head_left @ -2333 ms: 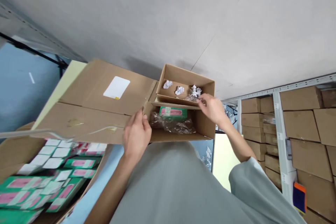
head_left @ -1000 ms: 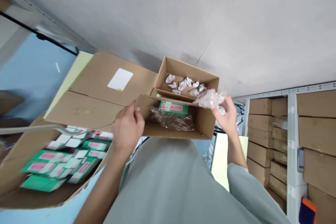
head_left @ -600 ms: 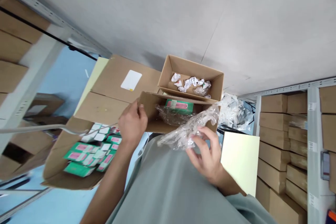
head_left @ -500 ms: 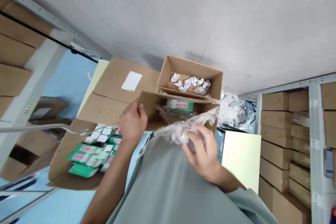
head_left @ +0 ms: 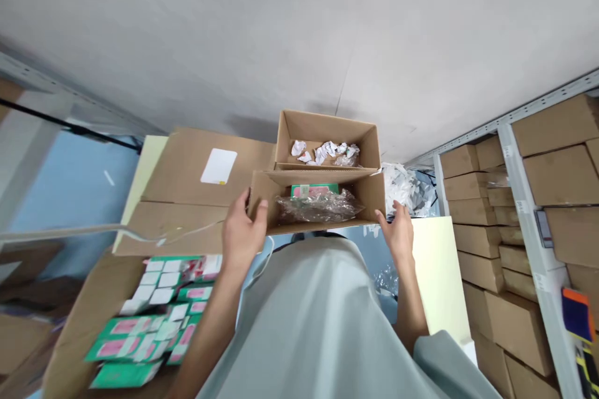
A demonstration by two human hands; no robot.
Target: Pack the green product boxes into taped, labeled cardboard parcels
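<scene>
In front of me is an open cardboard box (head_left: 276, 182). Inside it, crumpled clear plastic wrap (head_left: 322, 207) lies against a green and pink product box (head_left: 314, 189) and partly covers it. My left hand (head_left: 244, 234) grips the left end of the cardboard box, thumb over the rim and fingers on the outer side. At the opposite end, my right hand (head_left: 397, 230) holds the right rim between thumb and fingers. Behind it, touching, stands a second open carton (head_left: 327, 123) containing crumpled white paper (head_left: 326, 151).
At lower left, a large open carton (head_left: 77, 330) holds several green, pink and white boxes (head_left: 140, 333). A white cable (head_left: 135, 234) crosses a cardboard flap (head_left: 178, 218). White paper scraps (head_left: 405, 190) are piled at right, near shelves of brown boxes (head_left: 477, 237).
My right hand has let go of the plastic wrap, which now lies in the box, and has moved to the box's right rim. My left hand stays on the left end.
</scene>
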